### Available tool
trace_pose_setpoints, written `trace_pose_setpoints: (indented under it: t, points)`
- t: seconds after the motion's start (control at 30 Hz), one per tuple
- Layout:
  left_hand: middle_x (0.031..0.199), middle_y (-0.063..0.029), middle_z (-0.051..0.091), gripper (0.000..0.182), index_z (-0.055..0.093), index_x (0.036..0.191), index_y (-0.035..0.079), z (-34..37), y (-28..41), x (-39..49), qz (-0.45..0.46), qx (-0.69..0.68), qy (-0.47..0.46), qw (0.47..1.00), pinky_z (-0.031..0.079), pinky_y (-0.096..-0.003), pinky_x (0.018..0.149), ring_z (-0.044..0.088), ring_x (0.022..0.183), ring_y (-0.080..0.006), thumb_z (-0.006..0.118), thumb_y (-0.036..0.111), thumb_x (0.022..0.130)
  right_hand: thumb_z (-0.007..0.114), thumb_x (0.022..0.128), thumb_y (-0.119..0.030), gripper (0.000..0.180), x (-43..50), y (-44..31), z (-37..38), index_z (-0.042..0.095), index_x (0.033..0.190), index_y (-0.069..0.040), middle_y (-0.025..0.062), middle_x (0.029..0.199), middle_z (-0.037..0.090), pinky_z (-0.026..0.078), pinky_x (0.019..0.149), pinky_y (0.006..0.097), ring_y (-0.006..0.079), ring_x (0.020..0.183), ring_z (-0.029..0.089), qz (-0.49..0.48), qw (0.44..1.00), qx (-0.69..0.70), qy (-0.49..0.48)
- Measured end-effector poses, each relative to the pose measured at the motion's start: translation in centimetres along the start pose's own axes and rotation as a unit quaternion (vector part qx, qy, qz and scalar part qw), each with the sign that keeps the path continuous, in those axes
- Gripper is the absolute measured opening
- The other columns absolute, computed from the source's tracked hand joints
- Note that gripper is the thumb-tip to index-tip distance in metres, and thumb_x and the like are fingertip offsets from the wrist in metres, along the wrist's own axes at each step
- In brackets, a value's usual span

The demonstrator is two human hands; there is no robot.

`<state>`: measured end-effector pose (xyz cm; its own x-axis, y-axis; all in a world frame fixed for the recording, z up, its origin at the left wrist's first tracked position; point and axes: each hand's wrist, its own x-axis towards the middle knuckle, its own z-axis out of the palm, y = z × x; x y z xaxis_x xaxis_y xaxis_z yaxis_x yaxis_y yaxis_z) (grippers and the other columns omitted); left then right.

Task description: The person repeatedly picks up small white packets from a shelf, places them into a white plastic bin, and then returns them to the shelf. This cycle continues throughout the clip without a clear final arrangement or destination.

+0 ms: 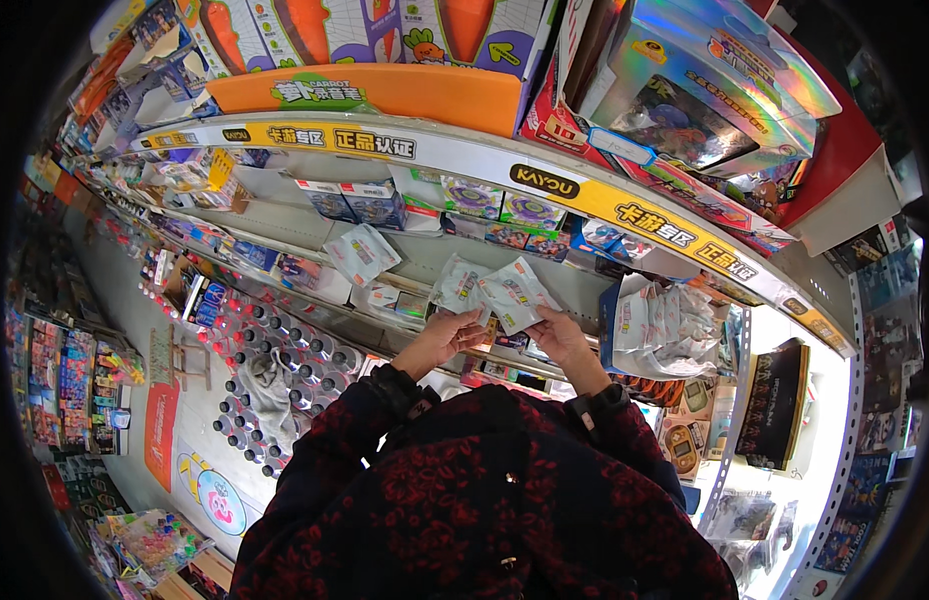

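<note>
At the shelf's front edge, my right hand [560,337] pinches the lower right corner of a white packet [518,294] between thumb and fingers. A second white packet [458,283] is overlapped by the first, and my left hand [451,336] grips its lower edge with curled fingers. Flat on the shelf to the left lies another white packet [362,255], apart from both hands. To the right, a blue-sided open box [608,322] holds several similar white packets [671,322] standing upright. All the packets bear printing.
Just above my hands runs the upper shelf's printed front strip [464,154], carrying boxed toys. Blue boxes [374,202] and purple-green toy packs [502,202] stand at the shelf's back. Many capped bottles [284,345] and a grey cloth [268,390] are on the left, lower down.
</note>
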<state>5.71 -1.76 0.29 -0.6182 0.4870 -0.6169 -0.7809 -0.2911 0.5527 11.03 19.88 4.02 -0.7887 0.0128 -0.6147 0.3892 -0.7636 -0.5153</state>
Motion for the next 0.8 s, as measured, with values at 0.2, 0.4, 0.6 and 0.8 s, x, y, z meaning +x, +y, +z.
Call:
trace_pose_setpoints:
  t: [0.2,0.4,0.6,0.8]
  points:
    - [0.071,-0.0024,0.054,0.036,0.054,0.083,0.011,-1.7,1.5,0.8,0.083,0.002,0.200,0.976,0.047,-0.0341,0.058,0.058,0.068,-0.0166,0.065,0.045,0.078,0.050,0.090,-0.008,0.028,-0.4,0.3,-1.2,0.044,0.116,0.001,0.0146,0.115,0.052,0.042,0.097,0.0402,0.0259,0.109,0.052,-0.003,1.000,-0.019,0.006]
    - [0.077,-0.0056,0.059,0.012,0.056,0.089,0.006,-2.7,1.3,1.7,0.136,-0.001,0.152,0.979,0.052,-0.0327,0.061,0.062,0.070,-0.0197,0.058,0.017,0.086,0.051,0.089,-0.007,0.028,0.1,0.8,-2.2,0.045,0.115,0.001,0.0147,0.117,0.050,0.039,0.099,0.0398,0.0257,0.111,0.050,0.001,1.000,0.002,-0.024]
    - [0.083,-0.0097,0.060,0.006,0.051,0.079,0.002,-0.7,-1.3,0.7,0.107,-0.023,0.053,0.993,0.057,-0.0341,0.069,0.063,0.073,-0.0211,0.055,0.002,0.084,0.059,0.086,-0.016,0.027,0.1,1.7,-2.7,0.051,0.110,-0.007,0.0071,0.106,0.056,0.043,0.083,0.0380,0.0216,0.097,0.052,0.076,0.992,0.039,-0.094]
    - [0.089,-0.0106,0.060,0.008,0.050,0.077,0.001,1.3,-1.1,-1.2,0.093,0.039,0.034,0.994,0.057,-0.0364,0.074,0.063,0.072,-0.0239,0.054,0.000,0.084,0.059,0.086,-0.017,0.032,0.6,2.7,-1.0,0.048,0.114,-0.005,0.0117,0.112,0.053,0.040,0.086,0.0415,0.0270,0.102,0.050,0.067,0.996,-0.016,-0.059]
